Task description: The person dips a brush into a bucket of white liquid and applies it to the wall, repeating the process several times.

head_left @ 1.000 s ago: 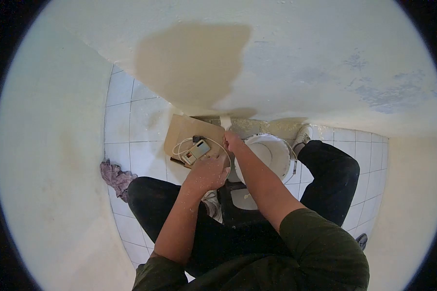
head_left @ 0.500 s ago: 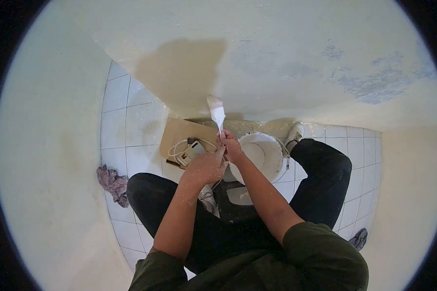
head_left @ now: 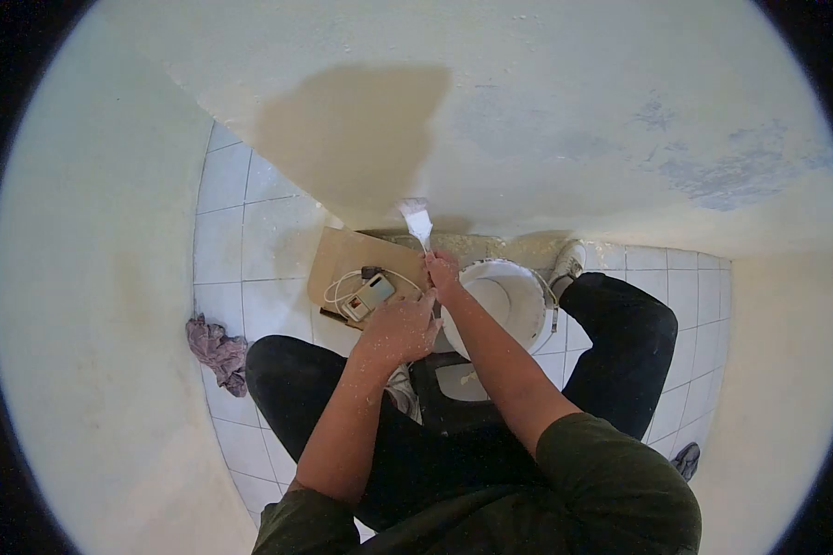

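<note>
My right hand [head_left: 442, 274] is closed around the handle of a paintbrush [head_left: 418, 224]. The brush points up toward the wall, its bristles and ferrule coated white. My left hand [head_left: 400, 326], speckled with white spots, is just below and left of the right one, its fingers curled. Whatever those fingers may hold is hidden. Below my right forearm stands a white bucket [head_left: 533, 310] with a wire handle and a whitish inside.
A cardboard box [head_left: 344, 252] with a small corded device [head_left: 372, 294] lies left of the bucket. A dark stool [head_left: 426, 375] is between my legs. A crumpled rag [head_left: 217, 353] lies at left. The wall [head_left: 546, 111] ahead has bluish-grey patches.
The brush tip has moved slightly down and right. My left hand has drawn a little down from the right hand, and the view has shifted slightly.
</note>
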